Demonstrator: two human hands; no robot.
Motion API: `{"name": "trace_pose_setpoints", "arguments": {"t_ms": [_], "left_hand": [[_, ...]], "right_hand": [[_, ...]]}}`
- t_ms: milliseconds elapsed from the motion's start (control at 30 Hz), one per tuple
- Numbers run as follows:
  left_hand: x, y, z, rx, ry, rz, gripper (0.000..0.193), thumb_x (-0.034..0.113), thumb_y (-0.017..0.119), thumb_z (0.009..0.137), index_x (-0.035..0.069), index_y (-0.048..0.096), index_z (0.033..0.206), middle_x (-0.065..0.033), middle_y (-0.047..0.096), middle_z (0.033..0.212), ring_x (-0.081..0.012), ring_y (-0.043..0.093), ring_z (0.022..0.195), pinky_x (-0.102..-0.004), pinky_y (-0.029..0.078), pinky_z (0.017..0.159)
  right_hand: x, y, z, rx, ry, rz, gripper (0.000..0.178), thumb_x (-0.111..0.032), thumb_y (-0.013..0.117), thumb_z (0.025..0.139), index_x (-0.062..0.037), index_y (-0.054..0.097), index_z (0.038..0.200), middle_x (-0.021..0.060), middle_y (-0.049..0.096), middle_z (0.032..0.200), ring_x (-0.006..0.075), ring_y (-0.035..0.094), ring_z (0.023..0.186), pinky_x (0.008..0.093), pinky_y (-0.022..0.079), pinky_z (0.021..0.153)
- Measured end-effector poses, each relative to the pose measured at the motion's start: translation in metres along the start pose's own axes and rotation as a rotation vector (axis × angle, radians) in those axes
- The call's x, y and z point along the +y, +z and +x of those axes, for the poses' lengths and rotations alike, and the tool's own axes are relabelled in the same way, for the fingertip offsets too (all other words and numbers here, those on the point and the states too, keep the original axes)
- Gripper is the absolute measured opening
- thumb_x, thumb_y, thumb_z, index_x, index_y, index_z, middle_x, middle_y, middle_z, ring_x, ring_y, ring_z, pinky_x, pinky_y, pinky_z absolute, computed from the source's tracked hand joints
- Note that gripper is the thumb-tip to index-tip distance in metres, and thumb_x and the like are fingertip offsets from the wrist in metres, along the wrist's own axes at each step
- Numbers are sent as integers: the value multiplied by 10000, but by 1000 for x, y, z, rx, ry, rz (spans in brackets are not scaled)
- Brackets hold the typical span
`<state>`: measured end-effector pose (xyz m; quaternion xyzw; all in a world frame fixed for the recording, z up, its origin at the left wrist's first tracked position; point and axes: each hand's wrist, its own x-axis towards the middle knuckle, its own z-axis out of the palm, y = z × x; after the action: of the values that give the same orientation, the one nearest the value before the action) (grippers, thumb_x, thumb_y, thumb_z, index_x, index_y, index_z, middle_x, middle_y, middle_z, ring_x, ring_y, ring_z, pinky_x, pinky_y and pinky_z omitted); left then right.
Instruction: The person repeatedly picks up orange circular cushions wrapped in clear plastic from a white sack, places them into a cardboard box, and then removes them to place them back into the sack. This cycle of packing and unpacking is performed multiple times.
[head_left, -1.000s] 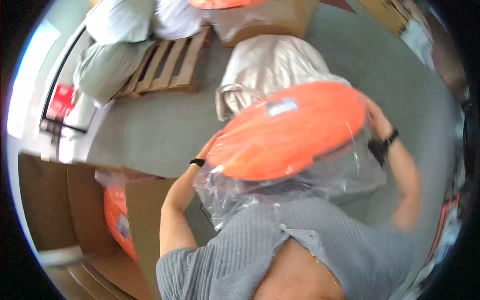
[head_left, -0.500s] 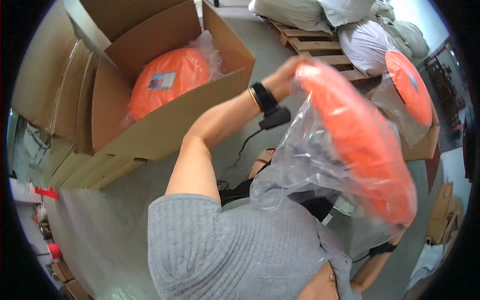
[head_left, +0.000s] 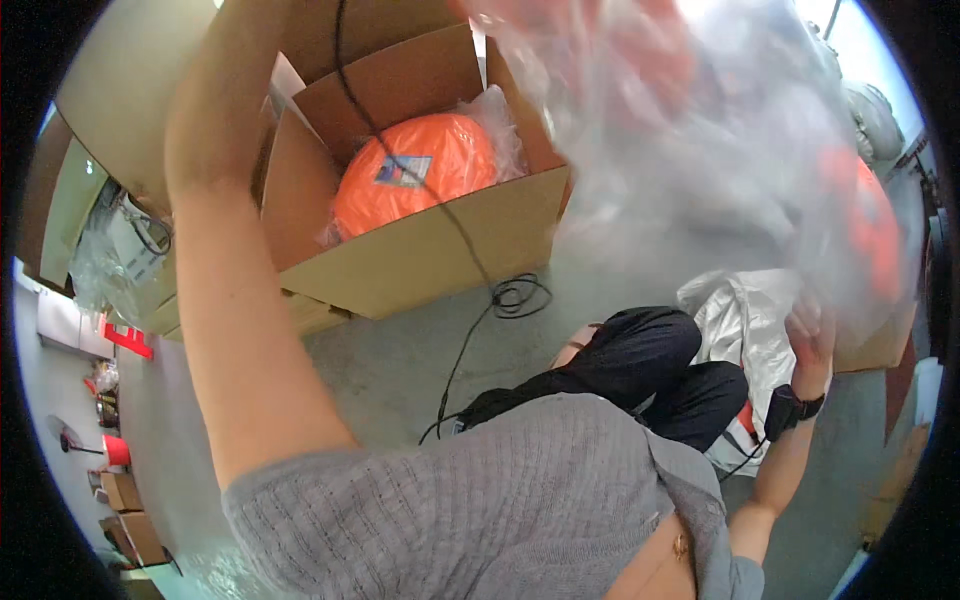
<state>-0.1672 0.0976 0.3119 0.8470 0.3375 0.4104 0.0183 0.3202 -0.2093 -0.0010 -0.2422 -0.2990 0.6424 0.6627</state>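
Note:
A clear plastic bag, smeared by motion, fills the upper right, lifted in front of me. Part of the orange round cushion-like thing in it shows at the top edge. My right hand is at the bag's lower right end, its blurred fingers closed on the plastic. My left arm is raised high at the left, and its hand lies beyond the top edge. A second orange cushion-like thing, wrapped in plastic with a label on top, lies inside the open cardboard box.
Through the bag at the right, another orange round thing shows above a cardboard box. A black cable crosses before the open box and coils on the floor. A white sack lies by my knees. Pale sacks stand far right.
My left arm has swung up and left, its hand leaving view. The bagged orange thing has risen toward the top edge, and my right hand has come up. The view has shifted left.

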Motion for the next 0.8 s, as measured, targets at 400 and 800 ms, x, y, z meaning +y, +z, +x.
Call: {"name": "trace_pose_setpoints", "arguments": {"t_ms": [400, 800], "left_hand": [[-195, 13, -52, 241, -229, 665, 237, 177, 550, 749, -10, 584, 890, -180, 623, 922, -258, 598, 853, -363, 464, 743], [-132, 131, -298, 237, -1447, -1469, 427, 164, 479, 884, -19, 311, 1232, -204, 376, 1285, -386, 404, 1156, -449, 369, 975]], "right_hand": [[17, -75, -103, 535, 73, -363, 337, -270, 469, 905, -39, 474, 1151, -1, 538, 658, 30, 383, 428, 163, 278, 374], [43, -122, -100, 582, 349, -614, 300, -261, 489, 892, -22, 525, 1069, 12, 573, 632, 49, 464, 425, 154, 349, 392]]}}
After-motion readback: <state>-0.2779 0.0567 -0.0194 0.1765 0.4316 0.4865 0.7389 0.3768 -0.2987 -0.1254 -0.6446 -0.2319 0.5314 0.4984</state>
